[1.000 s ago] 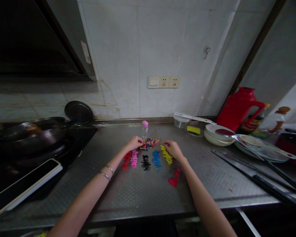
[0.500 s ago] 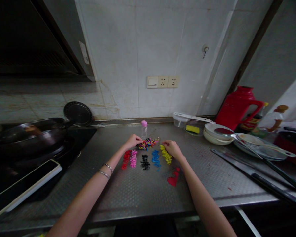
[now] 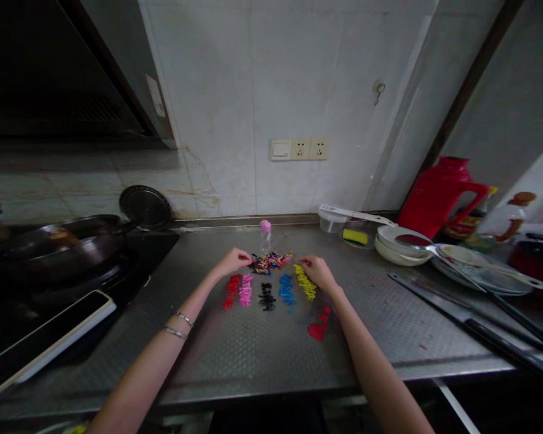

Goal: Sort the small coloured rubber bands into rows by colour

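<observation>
At the left end of a mixed-colour pile (image 3: 271,262) of small bands is my left hand (image 3: 236,260), its fingers pinched on something too small to make out. My right hand (image 3: 315,271) is closed at the top of the yellow pile (image 3: 306,284), and what its fingertips hold, if anything, is hidden. Nearer me lie a red pile (image 3: 231,292), a pink pile (image 3: 245,290), a black pile (image 3: 266,297) and a blue pile (image 3: 286,291). A deeper red patch (image 3: 319,325) lies beside my right forearm. Behind the mixed pile stands a small clear bottle (image 3: 265,237) with a pink cap.
On the metal counter (image 3: 248,361), bowls (image 3: 400,250), a yellow sponge (image 3: 355,237), a long black-handled utensil (image 3: 479,331) and a red thermos (image 3: 434,196) are at the right. A wok (image 3: 63,244) and a white-edged device (image 3: 45,343) are at the left.
My left hand has drawn back a little to the left, away from the mixed pile. My right hand has hardly moved.
</observation>
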`<state>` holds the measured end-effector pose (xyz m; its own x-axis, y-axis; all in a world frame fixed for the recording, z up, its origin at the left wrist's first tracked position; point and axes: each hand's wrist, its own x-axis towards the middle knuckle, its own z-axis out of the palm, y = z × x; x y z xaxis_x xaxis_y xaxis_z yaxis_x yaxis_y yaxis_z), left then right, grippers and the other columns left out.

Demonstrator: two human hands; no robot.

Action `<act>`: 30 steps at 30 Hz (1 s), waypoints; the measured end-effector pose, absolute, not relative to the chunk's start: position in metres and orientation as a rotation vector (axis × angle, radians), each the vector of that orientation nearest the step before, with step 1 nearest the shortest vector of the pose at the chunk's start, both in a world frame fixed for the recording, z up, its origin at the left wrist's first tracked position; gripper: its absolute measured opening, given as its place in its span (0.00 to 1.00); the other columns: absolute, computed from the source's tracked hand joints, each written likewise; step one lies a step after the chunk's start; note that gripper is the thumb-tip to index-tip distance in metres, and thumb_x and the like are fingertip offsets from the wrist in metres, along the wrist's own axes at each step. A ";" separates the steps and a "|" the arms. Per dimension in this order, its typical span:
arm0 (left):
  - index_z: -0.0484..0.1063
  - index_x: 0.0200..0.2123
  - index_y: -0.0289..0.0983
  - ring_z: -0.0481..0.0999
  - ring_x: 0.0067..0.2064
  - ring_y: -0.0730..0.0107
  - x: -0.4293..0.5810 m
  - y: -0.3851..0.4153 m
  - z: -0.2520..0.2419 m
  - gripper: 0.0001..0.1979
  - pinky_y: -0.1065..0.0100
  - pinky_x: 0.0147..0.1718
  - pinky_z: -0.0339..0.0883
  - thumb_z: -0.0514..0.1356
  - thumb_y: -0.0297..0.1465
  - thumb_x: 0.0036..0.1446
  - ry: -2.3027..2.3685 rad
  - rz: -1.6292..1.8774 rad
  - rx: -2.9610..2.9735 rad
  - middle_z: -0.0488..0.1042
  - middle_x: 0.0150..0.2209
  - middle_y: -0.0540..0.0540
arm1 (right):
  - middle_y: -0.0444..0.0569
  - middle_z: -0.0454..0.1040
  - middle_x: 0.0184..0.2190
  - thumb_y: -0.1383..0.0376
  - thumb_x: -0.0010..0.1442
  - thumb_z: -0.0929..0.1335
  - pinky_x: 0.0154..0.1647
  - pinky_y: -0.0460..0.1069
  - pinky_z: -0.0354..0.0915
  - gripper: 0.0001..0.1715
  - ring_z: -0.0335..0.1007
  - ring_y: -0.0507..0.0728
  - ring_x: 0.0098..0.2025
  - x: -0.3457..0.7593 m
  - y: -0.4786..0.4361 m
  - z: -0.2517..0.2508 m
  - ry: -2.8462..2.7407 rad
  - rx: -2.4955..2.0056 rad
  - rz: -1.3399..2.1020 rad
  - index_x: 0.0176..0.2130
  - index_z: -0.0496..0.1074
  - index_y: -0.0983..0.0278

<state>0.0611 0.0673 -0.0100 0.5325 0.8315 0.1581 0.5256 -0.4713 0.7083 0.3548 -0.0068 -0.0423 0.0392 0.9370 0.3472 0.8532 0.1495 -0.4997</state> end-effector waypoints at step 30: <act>0.75 0.32 0.32 0.73 0.33 0.67 0.001 0.050 -0.025 0.12 0.70 0.34 0.64 0.57 0.32 0.44 1.220 0.670 2.074 0.76 0.31 0.44 | 0.49 0.75 0.33 0.66 0.52 0.60 0.36 0.44 0.61 0.16 0.69 0.53 0.34 0.354 -0.012 -0.039 -1.823 -1.698 0.237 0.37 0.74 0.63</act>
